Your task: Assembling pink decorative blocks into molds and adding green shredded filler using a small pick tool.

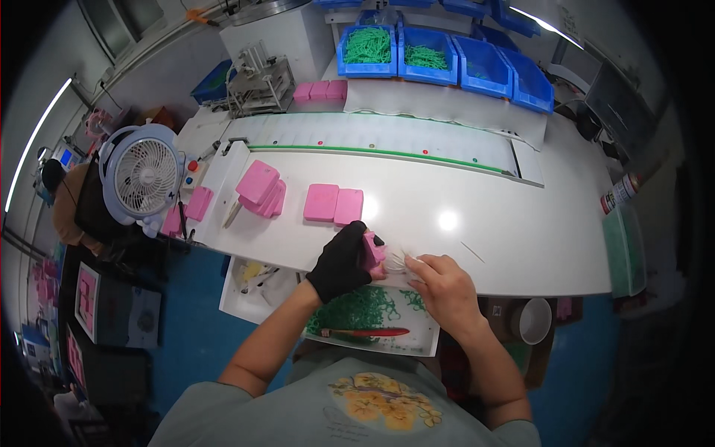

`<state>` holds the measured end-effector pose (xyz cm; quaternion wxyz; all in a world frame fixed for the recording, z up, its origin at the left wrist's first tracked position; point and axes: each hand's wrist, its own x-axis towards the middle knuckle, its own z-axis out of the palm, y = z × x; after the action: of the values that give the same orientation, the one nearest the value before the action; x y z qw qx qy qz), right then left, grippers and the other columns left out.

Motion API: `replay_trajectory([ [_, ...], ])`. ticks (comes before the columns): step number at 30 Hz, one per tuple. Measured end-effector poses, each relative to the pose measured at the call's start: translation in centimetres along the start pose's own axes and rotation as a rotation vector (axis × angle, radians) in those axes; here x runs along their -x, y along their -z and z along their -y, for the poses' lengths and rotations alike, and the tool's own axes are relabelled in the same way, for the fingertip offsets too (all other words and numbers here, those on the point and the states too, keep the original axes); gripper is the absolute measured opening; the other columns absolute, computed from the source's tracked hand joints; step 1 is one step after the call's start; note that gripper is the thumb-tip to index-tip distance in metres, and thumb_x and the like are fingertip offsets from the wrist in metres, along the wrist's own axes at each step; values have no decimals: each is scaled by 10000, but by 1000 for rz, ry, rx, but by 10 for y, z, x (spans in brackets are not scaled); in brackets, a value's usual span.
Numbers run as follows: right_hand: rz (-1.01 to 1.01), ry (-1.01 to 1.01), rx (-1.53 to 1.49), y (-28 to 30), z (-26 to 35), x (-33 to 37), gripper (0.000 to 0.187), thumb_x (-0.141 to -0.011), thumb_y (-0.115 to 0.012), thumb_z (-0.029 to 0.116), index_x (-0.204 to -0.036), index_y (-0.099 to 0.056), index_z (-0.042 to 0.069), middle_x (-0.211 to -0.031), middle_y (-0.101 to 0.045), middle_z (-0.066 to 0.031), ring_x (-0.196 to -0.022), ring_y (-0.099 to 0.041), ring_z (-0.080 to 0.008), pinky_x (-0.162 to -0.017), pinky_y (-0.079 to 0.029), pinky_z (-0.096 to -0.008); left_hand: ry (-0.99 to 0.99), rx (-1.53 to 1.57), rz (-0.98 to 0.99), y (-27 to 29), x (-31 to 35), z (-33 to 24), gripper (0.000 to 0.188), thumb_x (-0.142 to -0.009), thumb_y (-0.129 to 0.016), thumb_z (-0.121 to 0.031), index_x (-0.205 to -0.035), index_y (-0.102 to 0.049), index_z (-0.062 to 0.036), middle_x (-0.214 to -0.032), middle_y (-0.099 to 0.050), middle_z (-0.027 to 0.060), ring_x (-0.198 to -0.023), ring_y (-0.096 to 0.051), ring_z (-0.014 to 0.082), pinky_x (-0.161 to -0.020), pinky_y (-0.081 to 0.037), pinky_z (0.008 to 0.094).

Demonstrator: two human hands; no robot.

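Observation:
My left hand (342, 259), in a black glove, is closed round a pink rubber-like block (374, 255) with an uneven edge, held above the table's front edge. My bare right hand (443, 287) pinches a brush with pale, fanned-out bristles (397, 261); its handle is hidden in my fingers. The bristles are beside the block's right side; whether they touch it I cannot tell. Two pink blocks (333, 204) lie side by side just beyond my left hand. Farther left, a stack of pink blocks (259, 186) leans on the white table (521, 246).
Below my hands, an open drawer (424, 339) holds green scraps and a red-handled brush (365, 332). A conveyor strip (387, 138) crosses the table's back. Blue bins (367, 52), some with green pieces, stand behind it. A fan (145, 175) stands left; a thin stick (472, 252) lies right.

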<state>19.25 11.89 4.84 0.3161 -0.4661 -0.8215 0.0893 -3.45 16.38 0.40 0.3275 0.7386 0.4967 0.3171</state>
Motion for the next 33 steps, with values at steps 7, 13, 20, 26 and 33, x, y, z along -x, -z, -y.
replay_trajectory([
  [7, -139, -385, 329, 66, -85, 31, 294, -786, -671, 49, -1078, -637, 36, -1033, -635, -158, -926, -594, -331, -820, -477, -390, -11, 6, 63, 7, 1, -7, 583, -598, -880, -169, -986, -457, -69, -996, -609, 82, -897, -596, 216, -800, -483, 334],
  [13, -174, -256, 130, 49, -25, 8, 367, -794, -717, 184, -1101, -608, 15, -1046, -617, -142, -913, -595, -271, -775, -489, -373, -175, 147, 90, 2, 4, -25, 582, -630, -856, -173, -1042, -460, -64, -1026, -588, 92, -960, -590, 243, -847, -475, 342],
  [20, 0, -518, -789, -5, 5, 7, 199, -941, -571, 162, -943, -596, -35, -711, -610, -81, -652, -571, -105, -567, -469, -254, -149, 519, 256, -3, 10, -45, 556, -671, -735, -26, -1128, -422, -75, -1066, -492, 68, -1009, -516, 180, -875, -446, 312],
  [26, -136, -508, -1043, -29, 5, 13, 136, -938, -569, 107, -938, -595, -27, -734, -589, -57, -660, -544, -63, -573, -459, -240, 19, 754, 50, -29, 24, -42, 374, -825, -650, -66, -1108, -407, -101, -1008, -444, 16, -948, -481, 106, -846, -433, 265],
  [33, -232, -289, -530, -35, 13, 6, 151, -955, -549, 120, -972, -593, -24, -765, -582, -34, -656, -549, -66, -562, -453, -226, 36, 658, -64, -38, 23, -36, 401, -776, -676, -41, -1067, -414, -124, -981, -447, 0, -868, -496, 80, -737, -457, 232],
])
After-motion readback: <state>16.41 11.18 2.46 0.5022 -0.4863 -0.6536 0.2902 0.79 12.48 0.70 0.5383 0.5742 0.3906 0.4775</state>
